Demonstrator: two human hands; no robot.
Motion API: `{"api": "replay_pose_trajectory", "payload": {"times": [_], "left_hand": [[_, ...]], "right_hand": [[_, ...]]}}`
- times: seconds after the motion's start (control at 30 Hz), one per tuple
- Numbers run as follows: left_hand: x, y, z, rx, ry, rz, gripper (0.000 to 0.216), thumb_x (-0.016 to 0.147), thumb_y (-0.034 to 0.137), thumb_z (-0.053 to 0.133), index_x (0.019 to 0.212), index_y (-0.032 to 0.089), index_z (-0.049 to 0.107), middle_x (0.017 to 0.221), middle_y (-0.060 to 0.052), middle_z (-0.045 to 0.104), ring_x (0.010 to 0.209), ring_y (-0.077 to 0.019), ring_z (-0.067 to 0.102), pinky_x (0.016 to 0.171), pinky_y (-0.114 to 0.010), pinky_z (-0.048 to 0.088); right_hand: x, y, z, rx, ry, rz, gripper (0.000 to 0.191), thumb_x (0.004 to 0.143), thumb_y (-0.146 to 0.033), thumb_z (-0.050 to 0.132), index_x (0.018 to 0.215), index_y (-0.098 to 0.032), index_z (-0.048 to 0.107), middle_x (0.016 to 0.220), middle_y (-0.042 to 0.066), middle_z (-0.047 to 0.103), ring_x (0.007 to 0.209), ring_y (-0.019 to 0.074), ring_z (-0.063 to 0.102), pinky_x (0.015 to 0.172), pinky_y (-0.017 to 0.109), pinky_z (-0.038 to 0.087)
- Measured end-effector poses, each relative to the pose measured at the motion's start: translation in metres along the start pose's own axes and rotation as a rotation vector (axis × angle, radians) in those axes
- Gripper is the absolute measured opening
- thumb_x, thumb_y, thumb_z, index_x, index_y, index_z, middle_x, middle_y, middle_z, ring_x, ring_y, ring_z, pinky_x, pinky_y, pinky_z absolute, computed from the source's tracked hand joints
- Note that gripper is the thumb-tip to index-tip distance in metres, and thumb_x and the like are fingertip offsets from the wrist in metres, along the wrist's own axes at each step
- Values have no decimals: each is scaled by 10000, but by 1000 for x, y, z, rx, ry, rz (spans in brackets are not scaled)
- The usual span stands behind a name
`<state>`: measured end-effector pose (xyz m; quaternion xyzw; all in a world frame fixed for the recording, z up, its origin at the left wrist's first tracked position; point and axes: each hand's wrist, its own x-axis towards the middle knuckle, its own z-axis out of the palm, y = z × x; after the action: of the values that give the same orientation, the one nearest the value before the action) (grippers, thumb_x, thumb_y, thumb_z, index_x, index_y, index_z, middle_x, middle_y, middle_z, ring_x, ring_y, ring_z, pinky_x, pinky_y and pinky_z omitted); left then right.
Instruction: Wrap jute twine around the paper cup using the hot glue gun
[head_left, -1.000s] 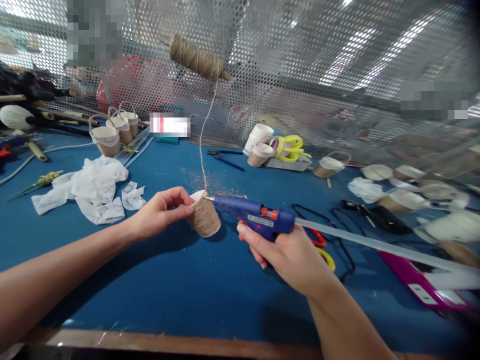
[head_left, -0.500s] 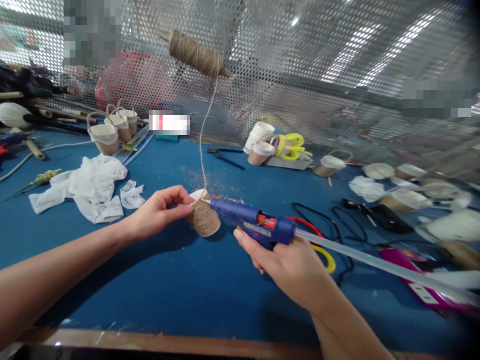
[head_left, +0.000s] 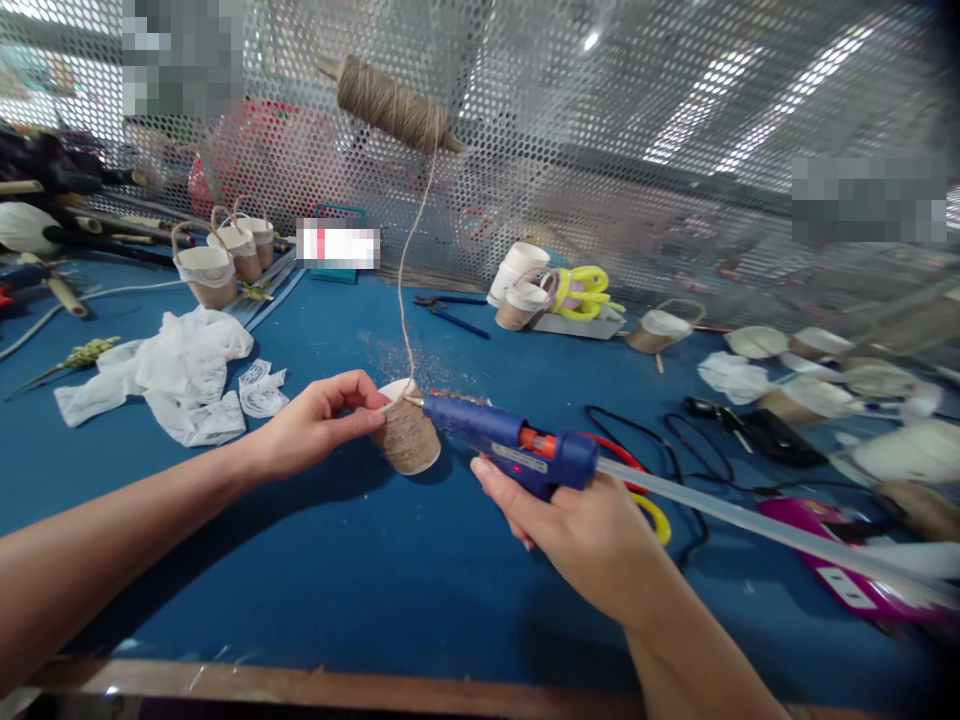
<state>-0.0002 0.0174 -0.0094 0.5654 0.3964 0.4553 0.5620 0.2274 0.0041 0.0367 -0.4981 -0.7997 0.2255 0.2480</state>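
Observation:
My left hand pinches the rim of a small paper cup wrapped in brown twine, tilted above the blue table. My right hand is closed around the handle of a blue hot glue gun, its red light lit. The metal nozzle points left and meets the cup's side just under the rim, as near as I can see. A long clear glue stick sticks out of the gun's back. Twine runs from the cup up to a spool on a rod.
White lace lies left of my hands. Finished little baskets stand at back left, and stacked cups at the back. Pliers lie behind the cup. Black cables and a magenta power strip are on the right.
The glue gun and my right hand have shifted very slightly to the right. My left hand and the cup stay almost where they were.

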Motion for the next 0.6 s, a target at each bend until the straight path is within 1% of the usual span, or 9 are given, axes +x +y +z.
{"api": "replay_pose_trajectory", "payload": {"times": [0.13, 0.23, 0.3, 0.5, 0.6], "left_hand": [[1, 0, -1, -22, -17, -4, 182, 758, 274, 620, 716, 153, 491, 779, -8, 600, 717, -117, 524, 685, -254, 387], [0, 0, -1, -51, -28, -7, 198, 755, 284, 631, 707, 152, 491, 782, -8, 600, 727, -118, 523, 704, -259, 386], [0, 1, -1, -59, -32, -8, 205, 753, 290, 633, 705, 153, 489, 785, -10, 599, 733, -122, 523, 708, -262, 385], [0, 0, -1, -39, -27, -16, 191, 761, 285, 621, 718, 153, 489, 785, -8, 585, 725, -115, 507, 694, -254, 377], [0, -1, -1, -28, -20, -12, 182, 766, 285, 610, 728, 155, 488, 786, -6, 582, 723, -112, 502, 702, -256, 378]], "right_hand": [[2, -3, -3, 46, -35, 59, 366, 801, -398, 512, 482, -230, 445, 357, -39, 457, 351, 123, 491, 374, 242, 416], [3, 0, -2, 78, -49, 140, 352, 785, -433, 509, 510, -218, 466, 368, -38, 465, 341, 113, 483, 377, 233, 428], [3, 3, -1, 83, -43, 154, 353, 776, -452, 509, 520, -212, 475, 370, -35, 468, 344, 113, 488, 377, 232, 430], [0, 9, 2, 67, -39, 38, 393, 802, -447, 491, 483, -222, 444, 340, -47, 457, 319, 104, 466, 363, 230, 409], [-1, 9, 5, 77, -22, 7, 381, 791, -450, 506, 480, -238, 445, 314, -57, 421, 306, 112, 449, 328, 234, 376]]}}
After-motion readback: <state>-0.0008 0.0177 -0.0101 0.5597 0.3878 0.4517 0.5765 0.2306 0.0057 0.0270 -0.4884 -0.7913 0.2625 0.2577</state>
